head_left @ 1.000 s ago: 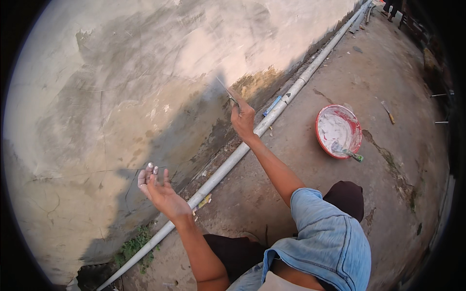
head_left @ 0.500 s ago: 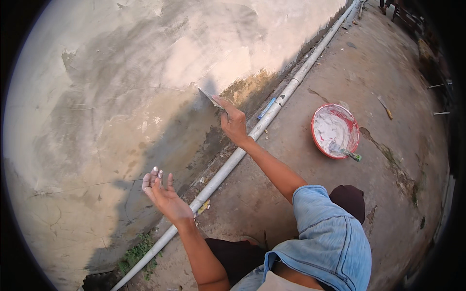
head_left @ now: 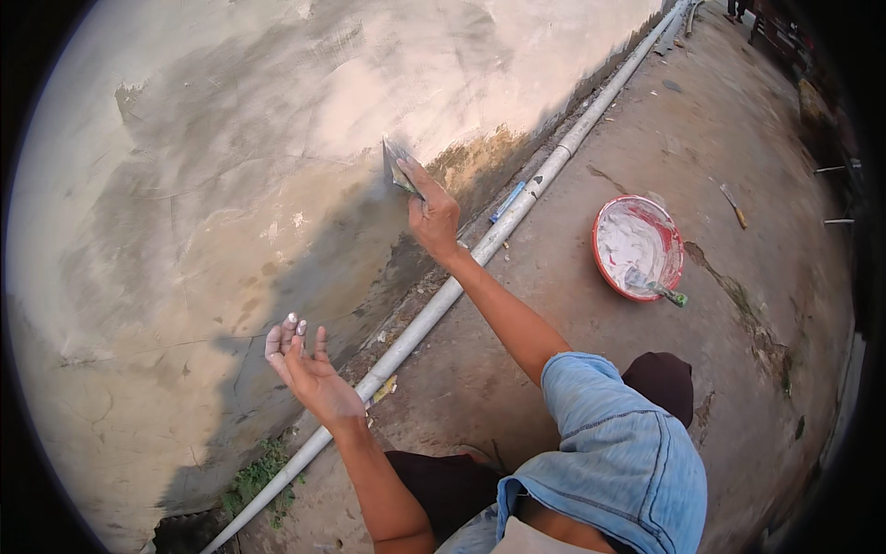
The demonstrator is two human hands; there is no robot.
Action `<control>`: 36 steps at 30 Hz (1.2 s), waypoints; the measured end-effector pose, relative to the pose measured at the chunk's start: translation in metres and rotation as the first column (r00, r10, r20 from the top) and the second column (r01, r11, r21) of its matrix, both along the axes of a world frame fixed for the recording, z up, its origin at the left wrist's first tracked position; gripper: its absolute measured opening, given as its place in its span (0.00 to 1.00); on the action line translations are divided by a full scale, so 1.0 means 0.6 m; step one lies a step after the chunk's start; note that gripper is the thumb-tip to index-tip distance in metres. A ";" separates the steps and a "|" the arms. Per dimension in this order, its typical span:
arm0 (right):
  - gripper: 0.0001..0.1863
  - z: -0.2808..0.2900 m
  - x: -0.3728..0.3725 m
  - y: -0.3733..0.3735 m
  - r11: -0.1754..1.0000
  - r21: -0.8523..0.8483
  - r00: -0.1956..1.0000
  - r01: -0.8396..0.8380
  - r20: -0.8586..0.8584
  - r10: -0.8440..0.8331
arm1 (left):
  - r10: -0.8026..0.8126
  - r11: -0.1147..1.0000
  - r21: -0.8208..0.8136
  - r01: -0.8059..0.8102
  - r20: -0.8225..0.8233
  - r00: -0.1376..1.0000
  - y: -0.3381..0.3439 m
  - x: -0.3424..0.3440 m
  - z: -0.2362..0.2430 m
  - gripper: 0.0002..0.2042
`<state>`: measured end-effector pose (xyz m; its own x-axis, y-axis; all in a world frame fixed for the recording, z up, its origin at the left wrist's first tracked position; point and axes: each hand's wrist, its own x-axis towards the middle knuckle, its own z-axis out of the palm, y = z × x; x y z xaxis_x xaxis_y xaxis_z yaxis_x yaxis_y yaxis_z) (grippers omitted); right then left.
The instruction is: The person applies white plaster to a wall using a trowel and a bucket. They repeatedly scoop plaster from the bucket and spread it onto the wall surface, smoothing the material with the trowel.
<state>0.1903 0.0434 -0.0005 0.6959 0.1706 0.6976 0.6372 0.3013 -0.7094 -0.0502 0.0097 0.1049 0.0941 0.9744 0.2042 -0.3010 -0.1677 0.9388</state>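
Note:
My right hand (head_left: 434,217) grips a flat metal putty knife (head_left: 399,164), its blade at the mottled plastered wall (head_left: 185,129) where pale filler meets damp, darker render. My left hand (head_left: 309,365) is open and palm up near the lower wall, fingers spread and slightly curled, white smears on the fingertips, holding nothing. A red-rimmed bowl (head_left: 628,240) of white paste sits on the ground to the right, with a green-handled tool (head_left: 669,294) resting in it.
A long white pipe (head_left: 415,334) runs along the wall's foot, with a blue object (head_left: 508,203) beside it. A yellow-handled tool (head_left: 738,212) lies on the concrete. Weeds (head_left: 263,475) grow at lower left. Dark railings and part of a person stand at top right.
My right hand has moved leftward with the putty knife, and over the last half second slightly upward along the wall, its blade more upright. My left hand has shifted only slightly.

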 end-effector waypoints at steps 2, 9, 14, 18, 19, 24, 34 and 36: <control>0.33 -0.009 -0.093 0.008 0.992 -0.124 0.999 -0.001 0.048 0.007 | -0.006 1.000 -0.008 0.006 -0.010 1.000 -0.005 0.009 0.001 0.17; 0.28 -0.035 -0.040 -0.036 0.995 -0.018 0.995 -0.098 0.009 0.098 | 0.029 1.000 0.008 -0.028 -0.035 0.999 -0.006 -0.016 0.012 0.17; 0.21 -0.116 0.257 -0.054 0.959 0.056 0.876 0.278 -0.425 -0.229 | 0.051 0.998 0.029 -0.050 -0.049 0.998 -0.003 -0.041 0.015 0.16; 0.24 -0.110 0.177 0.009 0.955 -0.034 0.926 0.296 -0.237 -0.295 | 0.050 0.998 0.041 -0.049 -0.048 0.998 -0.004 -0.043 0.014 0.16; 0.27 -0.110 0.123 0.021 0.958 -0.084 0.939 0.273 -0.191 -0.285 | 0.048 0.998 0.040 -0.046 -0.048 0.998 -0.006 -0.041 0.012 0.16; 0.33 -0.144 -0.095 0.038 0.968 -0.233 0.996 0.090 0.031 -0.085 | -0.016 0.999 0.029 0.018 -0.072 0.997 -0.011 -0.019 0.004 0.20; 0.24 -0.104 0.226 -0.056 0.877 -0.197 0.788 0.438 -0.386 -0.480 | 0.007 0.999 0.049 -0.004 -0.059 0.998 -0.013 -0.042 0.015 0.16; 0.29 -0.124 0.253 -0.035 0.852 -0.133 0.818 0.507 -0.238 -0.524 | 0.007 0.999 0.046 -0.004 -0.066 0.998 -0.015 -0.038 0.014 0.16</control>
<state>0.3423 0.0225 -0.0747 0.8459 -0.2274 0.4824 0.4803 -0.0687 -0.8744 -0.0728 0.0005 0.1135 0.1034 0.9647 0.2421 -0.2372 -0.2124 0.9480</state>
